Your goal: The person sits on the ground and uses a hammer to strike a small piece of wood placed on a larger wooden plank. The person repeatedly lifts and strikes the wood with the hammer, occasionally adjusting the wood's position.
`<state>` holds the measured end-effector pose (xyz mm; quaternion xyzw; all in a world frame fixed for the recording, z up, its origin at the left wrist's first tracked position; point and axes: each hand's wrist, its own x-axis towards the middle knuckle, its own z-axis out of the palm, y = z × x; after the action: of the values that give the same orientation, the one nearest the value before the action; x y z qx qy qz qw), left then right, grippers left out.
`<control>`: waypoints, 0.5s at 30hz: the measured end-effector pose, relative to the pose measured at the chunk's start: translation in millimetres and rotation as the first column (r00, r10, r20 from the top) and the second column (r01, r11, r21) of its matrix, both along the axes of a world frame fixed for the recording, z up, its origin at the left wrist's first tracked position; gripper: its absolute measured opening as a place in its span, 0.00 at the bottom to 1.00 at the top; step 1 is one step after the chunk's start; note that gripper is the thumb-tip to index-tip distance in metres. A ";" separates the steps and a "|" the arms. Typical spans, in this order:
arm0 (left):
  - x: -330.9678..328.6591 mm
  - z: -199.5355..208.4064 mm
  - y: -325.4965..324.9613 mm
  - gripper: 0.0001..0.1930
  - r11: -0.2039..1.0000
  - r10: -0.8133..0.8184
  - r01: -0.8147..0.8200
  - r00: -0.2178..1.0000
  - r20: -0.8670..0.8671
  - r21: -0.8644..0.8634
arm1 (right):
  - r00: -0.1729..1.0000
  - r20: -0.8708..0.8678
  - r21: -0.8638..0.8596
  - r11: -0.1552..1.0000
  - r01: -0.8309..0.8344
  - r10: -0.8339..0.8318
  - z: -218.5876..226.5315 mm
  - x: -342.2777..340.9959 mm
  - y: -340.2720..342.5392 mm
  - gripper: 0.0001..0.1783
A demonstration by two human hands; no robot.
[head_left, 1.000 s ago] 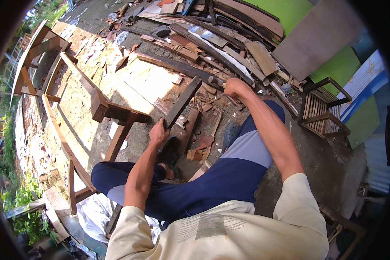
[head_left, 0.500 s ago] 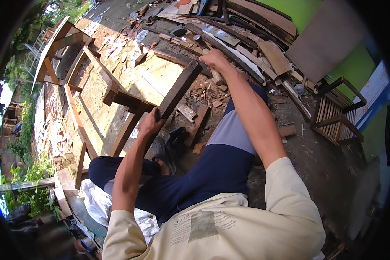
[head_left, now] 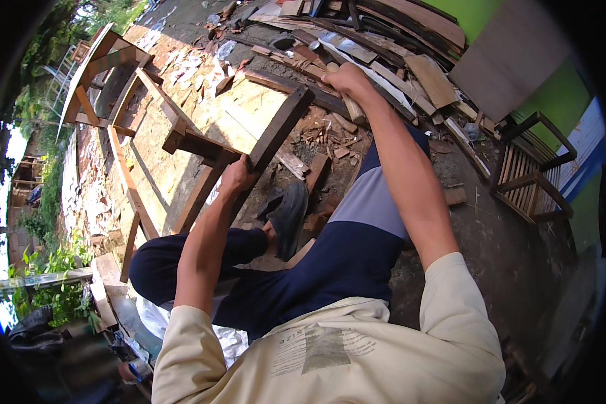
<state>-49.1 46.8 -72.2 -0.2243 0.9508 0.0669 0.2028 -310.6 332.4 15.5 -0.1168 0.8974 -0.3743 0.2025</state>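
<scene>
My left hand (head_left: 238, 176) is closed round a dark wooden beam (head_left: 281, 128), close to where a crosspiece joins it. The beam belongs to a wooden frame (head_left: 205, 143) that slants across the ground on the left. Above and to the right of the beam's far end, my right hand (head_left: 347, 79) grips a hammer (head_left: 354, 110) by its pale wooden handle. Its dark metal head points up and away, apart from the frame. Between my legs, one foot in a dark sandal (head_left: 291, 220) shows below the beam.
Planks and scrap wood (head_left: 377, 54) are heaped at the far right. A small slatted wooden piece (head_left: 528, 168) stands on the right. Wood offcuts (head_left: 316, 170) and chips litter the ground ahead. A white sack (head_left: 230, 343) lies by my left side, and green plants (head_left: 47, 279) grow at the left.
My sandalled foot has shifted right and swung round. The right hand and hammer have moved slightly to the right. My left hand keeps its hold on the beam.
</scene>
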 end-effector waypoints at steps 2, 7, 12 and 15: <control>-5.7 -11.2 10.1 0.30 0.999 -0.005 0.003 0.999 0.031 0.038 | 1.000 0.010 0.026 1.000 0.017 -0.017 -4.2 1.4 22.7 0.21; -22.3 -31.6 32.5 0.26 0.999 -0.050 0.051 0.992 0.120 -0.007 | 0.997 -0.042 0.236 0.969 0.069 -0.061 -10.4 17.8 83.3 0.29; -36.0 -78.3 44.0 0.26 0.995 -0.094 0.088 0.975 0.204 0.035 | 0.992 -0.053 0.354 0.927 0.123 -0.111 -33.3 39.4 136.5 0.31; -40.3 -120.2 39.3 0.28 0.997 -0.074 0.071 0.974 0.215 0.023 | 0.990 -0.022 0.419 0.898 0.134 -0.137 -34.2 57.4 156.1 0.27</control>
<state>-89.3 86.1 -192.5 -0.1938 0.9303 0.0418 0.3087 -253.2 488.5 -18.8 -0.0064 0.9619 -0.1866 0.1997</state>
